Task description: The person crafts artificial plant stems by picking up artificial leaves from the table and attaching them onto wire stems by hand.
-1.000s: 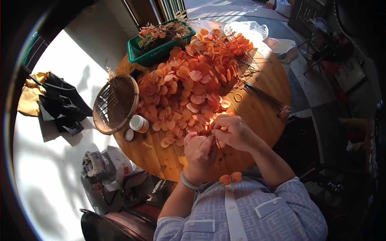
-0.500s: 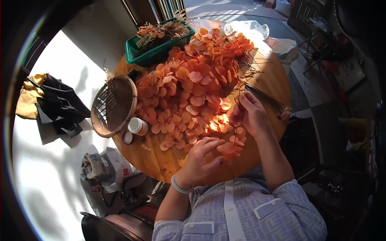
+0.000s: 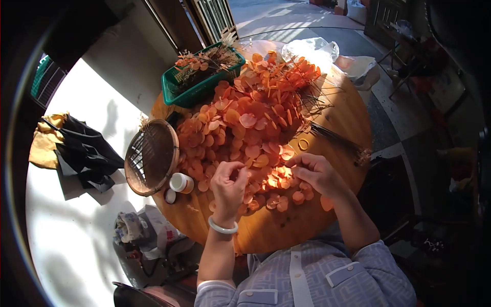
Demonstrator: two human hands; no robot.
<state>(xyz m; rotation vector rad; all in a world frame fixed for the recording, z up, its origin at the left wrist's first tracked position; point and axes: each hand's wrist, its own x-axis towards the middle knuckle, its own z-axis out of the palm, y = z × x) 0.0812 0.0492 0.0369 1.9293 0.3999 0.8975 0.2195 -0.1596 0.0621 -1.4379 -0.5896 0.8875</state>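
At the left, a black umbrella point(image 3: 87, 151) and a yellow cloth point(image 3: 46, 144) lie off the worktop point(image 3: 276, 225). Just inside the worktop's left edge, a round woven basket point(image 3: 161, 171) sits tilted, and close by it stand a white jar point(image 3: 178, 183), open, and a small lid point(image 3: 170, 196). Farther back is a green basket point(image 3: 195, 94) with dry sprigs lying in it.

The orange leaves point(image 3: 240, 120) heap across the middle of the worktop, thin round discs piled on one another. The left hand point(image 3: 227, 189), a pale bracelet point(image 3: 223, 227) at its wrist, is raised over the near left part of the heap with its fingers curled toward the thumb; whether anything is pinched there I cannot tell. The right hand point(image 3: 319, 174) is apart from it, over the heap's near right edge, fingertips drawn together on what looks like a thin dark stem point(image 3: 288, 165).

Beyond the right hand lie a yellow ring point(image 3: 298, 145) and a bundle of dark stems point(image 3: 337, 136).

The step in hand looks like fine two-handed work with stem and leaves. The next move, I judge, calls for a light fingertip pinch and steady control between the hands, since the discs look easily creased.
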